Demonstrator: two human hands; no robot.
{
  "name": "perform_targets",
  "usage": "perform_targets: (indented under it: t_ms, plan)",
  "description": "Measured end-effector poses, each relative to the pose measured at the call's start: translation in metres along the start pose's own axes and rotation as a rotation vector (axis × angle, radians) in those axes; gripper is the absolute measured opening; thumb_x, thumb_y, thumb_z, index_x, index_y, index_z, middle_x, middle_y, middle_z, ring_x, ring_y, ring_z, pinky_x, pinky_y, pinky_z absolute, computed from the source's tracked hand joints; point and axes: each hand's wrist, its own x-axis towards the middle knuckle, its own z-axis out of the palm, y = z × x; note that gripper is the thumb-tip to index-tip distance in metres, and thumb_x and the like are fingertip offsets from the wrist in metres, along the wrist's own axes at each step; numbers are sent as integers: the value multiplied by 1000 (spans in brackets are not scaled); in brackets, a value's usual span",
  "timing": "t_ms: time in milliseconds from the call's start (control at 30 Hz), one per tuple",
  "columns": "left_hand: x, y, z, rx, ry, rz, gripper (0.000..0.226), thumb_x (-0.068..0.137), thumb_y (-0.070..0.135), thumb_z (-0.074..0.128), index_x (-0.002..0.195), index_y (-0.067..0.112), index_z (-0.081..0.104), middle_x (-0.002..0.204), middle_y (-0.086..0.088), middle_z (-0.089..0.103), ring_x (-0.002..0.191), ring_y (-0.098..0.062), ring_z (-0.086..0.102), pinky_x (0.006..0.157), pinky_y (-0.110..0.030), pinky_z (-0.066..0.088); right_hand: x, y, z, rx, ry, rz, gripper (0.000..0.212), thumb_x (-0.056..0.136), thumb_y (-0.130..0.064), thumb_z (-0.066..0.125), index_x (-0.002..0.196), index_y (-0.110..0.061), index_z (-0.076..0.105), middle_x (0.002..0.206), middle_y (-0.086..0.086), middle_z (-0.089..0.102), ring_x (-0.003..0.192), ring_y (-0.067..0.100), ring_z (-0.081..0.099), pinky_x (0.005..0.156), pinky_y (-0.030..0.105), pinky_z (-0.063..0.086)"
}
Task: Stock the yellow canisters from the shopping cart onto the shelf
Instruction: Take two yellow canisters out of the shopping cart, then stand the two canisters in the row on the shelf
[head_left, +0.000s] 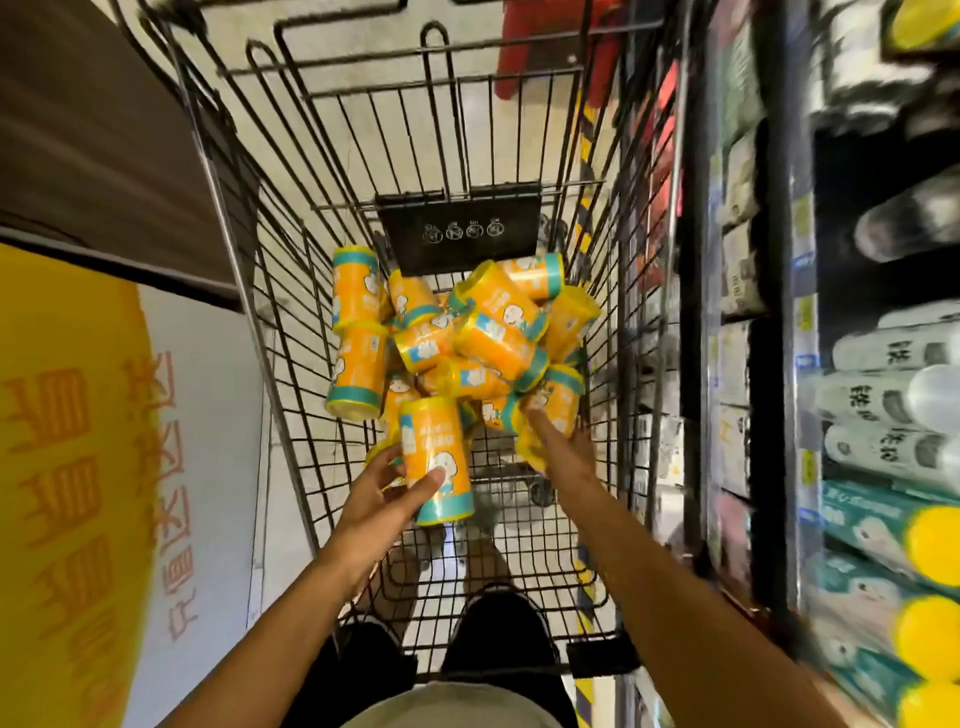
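The wire shopping cart holds a loose heap of yellow canisters with teal bands and a cartoon figure on the label — they lie tumbled over one another toward the cart's far end, just below its black child-seat flap.

The left hand reaches into the cart and grips one canister at the near edge of the heap, thumb pressed on the label front and fingers curled round its far side; the canister stands roughly upright, tilted a little. The right hand is stretched into the heap's right side, against the cart's right wall, fingers among the canisters there. It is motion-blurred, so I cannot tell whether it has closed on one.

Right of the cart runs the shelf, stocked with white and green rolled packs — the nearest of them, yellow-capped packs, lie on their sides. Left of the cart stands a yellow and white sign with red characters.
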Motion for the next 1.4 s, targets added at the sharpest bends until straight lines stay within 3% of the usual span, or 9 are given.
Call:
perform_targets:
  t_ms: [233, 400, 500, 700, 800, 933, 1100, 1200, 1400]
  plan:
    - [-39, 14, -7, 129, -26, 54, 53, 87, 26, 74, 136, 21, 52, 127, -1, 62, 100, -9, 68, 65, -14, 55, -77, 47, -36, -69, 13, -310, 37, 65, -27, 92, 94, -27, 69, 94, 4, 75, 89, 28, 72, 79, 44, 59]
    - [-75, 20, -16, 139, -63, 104, 51, 86, 23, 75, 131, 20, 54, 127, -3, 64, 106, -18, 67, 88, -35, 57, -135, 53, -56, 47, 113, -336, 86, 58, -33, 94, 133, -24, 53, 120, 8, 67, 102, 25, 67, 88, 48, 58]
    - [-102, 19, -29, 158, -111, 151, 56, 81, 34, 81, 129, 22, 56, 127, -5, 64, 107, -19, 68, 94, -41, 56, -167, 55, -67, 80, 143, -411, 82, 67, -19, 91, 137, -23, 49, 124, 7, 63, 107, 25, 65, 89, 49, 58]
    - [-145, 0, -72, 128, -186, 250, 81, 62, 55, 86, 131, 23, 58, 127, -3, 65, 112, -19, 67, 100, -45, 53, -240, 79, -77, 302, 71, -509, 55, 72, -7, 86, 120, -9, 61, 91, 1, 72, 72, 4, 70, 58, 16, 53]
    - [-163, -17, -97, 125, -233, 278, 70, 74, 42, 84, 133, 18, 55, 127, -1, 65, 111, -16, 67, 98, -43, 54, -278, 117, -65, 436, 64, -511, 36, 76, -23, 79, 110, -18, 67, 98, 6, 68, 94, 23, 70, 66, 24, 57]
    - [-184, -46, -138, 151, -304, 311, 60, 77, 40, 77, 131, 26, 54, 122, 5, 67, 103, -10, 69, 88, -33, 57, -302, 169, -36, 742, -16, -407, 58, 74, -13, 82, 129, -19, 62, 126, 20, 55, 116, 37, 60, 92, 51, 54]
    - [-199, -81, -171, 189, -381, 316, 52, 84, 32, 73, 132, 24, 54, 123, 3, 68, 99, -9, 71, 81, -30, 58, -342, 218, 1, 1025, -77, -251, 94, 59, -47, 86, 140, -13, 53, 133, 16, 62, 112, 35, 63, 78, 48, 60]
    - [-208, -98, -181, 232, -428, 302, 49, 84, 32, 73, 130, 25, 55, 120, 3, 69, 98, -10, 72, 79, -29, 58, -361, 256, 9, 1077, -57, -206, 111, 46, -49, 96, 142, -16, 52, 135, 14, 61, 120, 37, 61, 100, 56, 49]
    - [-225, -119, -171, 395, -563, 297, 46, 82, 32, 75, 125, 24, 60, 120, -1, 70, 102, -15, 71, 81, -33, 58, -401, 328, -2, 975, -41, -305, 93, 58, -39, 94, 137, -10, 54, 127, 16, 66, 117, 39, 63, 103, 62, 45]
